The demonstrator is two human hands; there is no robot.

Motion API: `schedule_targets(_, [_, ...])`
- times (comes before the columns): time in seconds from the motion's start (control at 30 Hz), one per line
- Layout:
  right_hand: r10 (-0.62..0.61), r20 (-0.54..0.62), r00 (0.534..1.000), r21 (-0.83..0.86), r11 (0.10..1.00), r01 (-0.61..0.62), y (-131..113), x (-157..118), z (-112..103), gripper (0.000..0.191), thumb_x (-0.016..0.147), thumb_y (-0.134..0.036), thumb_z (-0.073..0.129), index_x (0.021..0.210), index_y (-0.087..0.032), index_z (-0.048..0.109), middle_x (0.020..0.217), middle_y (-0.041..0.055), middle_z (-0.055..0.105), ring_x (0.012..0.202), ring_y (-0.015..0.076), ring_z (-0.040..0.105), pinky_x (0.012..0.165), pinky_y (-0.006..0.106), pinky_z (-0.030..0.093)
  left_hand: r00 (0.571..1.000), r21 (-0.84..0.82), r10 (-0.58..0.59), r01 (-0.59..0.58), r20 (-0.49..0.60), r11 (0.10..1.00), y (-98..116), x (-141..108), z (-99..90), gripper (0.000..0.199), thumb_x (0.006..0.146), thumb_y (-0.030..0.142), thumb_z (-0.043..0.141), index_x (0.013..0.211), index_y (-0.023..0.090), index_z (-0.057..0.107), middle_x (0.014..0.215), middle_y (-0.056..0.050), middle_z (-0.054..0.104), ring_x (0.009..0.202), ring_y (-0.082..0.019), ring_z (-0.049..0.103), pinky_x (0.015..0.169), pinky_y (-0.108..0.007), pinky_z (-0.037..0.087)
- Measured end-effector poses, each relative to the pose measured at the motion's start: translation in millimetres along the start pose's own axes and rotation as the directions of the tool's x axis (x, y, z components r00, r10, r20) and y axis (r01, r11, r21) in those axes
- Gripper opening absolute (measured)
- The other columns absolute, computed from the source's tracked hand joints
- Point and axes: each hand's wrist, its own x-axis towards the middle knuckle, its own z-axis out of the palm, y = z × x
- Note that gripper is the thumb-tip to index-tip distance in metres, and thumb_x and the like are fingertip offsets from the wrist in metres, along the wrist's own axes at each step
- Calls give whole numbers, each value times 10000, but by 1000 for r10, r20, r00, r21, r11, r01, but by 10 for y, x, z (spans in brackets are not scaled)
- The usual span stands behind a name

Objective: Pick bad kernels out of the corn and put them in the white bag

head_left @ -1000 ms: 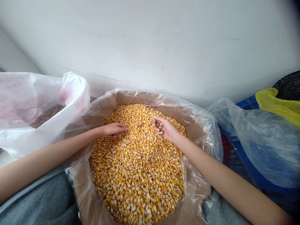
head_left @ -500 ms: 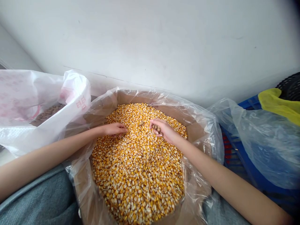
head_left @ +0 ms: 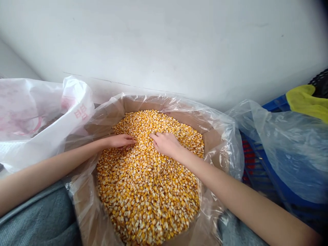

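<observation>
Loose corn kernels [head_left: 147, 191], yellow and white, fill a cardboard box [head_left: 217, 140] lined with a clear plastic bag [head_left: 232, 153]. My left hand [head_left: 120, 140] is low over the kernels, left of the middle, with its fingers curled together. Whatever may be inside those fingers is hidden. Just to its right, my right hand [head_left: 165, 142] is turned back-up, its fingertips down at the corn. The brown lumps it carried a moment ago are out of sight under the closed fingers.
A white sack with pink print [head_left: 51, 136] stands open on the left, brownish contents showing inside. On the right are blue plastic crates [head_left: 276, 102], clear plastic sheeting [head_left: 294, 147] and a yellow piece [head_left: 304, 99]. A white wall [head_left: 164, 48] rises behind the box.
My right hand has moved left and rolled palm-down, hiding the brown lumps in it. The single brown lump lying on the corn is no longer visible. My left hand has barely moved.
</observation>
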Motion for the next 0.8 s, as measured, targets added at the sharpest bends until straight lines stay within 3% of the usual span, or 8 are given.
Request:
schedule_targets(0.1, [40, -9, 999, 9, 999, -40, 14, -21, 26, 329, 812, -262, 244, 1064, -208, 448, 987, 101, 564, 791, 212, 558, 639, 317, 408, 1000, -7, -15, 15, 12, 1000, -12, 3, 2, 418, 675, 566, 416, 767, 163, 480, 550, 41, 406, 416, -62, 326, 367, -194, 219])
schedule_targets(0.33, [142, -67, 988, 58, 989, -138, 19, -25, 76, 339, 803, -260, 260, 1110, -198, 390, 960, 91, 583, 752, 211, 571, 609, 307, 403, 1000, 8, -11, 11, 5, 1000, 31, -19, 3, 431, 671, 568, 419, 755, 150, 486, 548, 37, 401, 429, -62, 335, 377, -190, 227])
schedule_targets(0.6, [252, -68, 965, 112, 964, -243, 70, -39, 67, 269, 791, -299, 318, 1021, -210, 422, 814, 62, 620, 649, 182, 566, 544, 261, 340, 999, 36, 45, -46, 20, 998, 78, -57, 2, 397, 679, 546, 419, 660, 153, 472, 488, 44, 401, 414, -64, 327, 401, -200, 232])
schedule_targets(0.8, [328, -111, 938, 224, 928, -298, 120, -47, 82, 238, 764, -344, 359, 928, -214, 473, 581, 8, 556, 509, 141, 488, 473, 228, 244, 996, 31, 90, -90, -20, 995, 83, -59, -39, 400, 682, 548, 411, 659, 154, 477, 488, 40, 434, 410, -67, 345, 418, -206, 245])
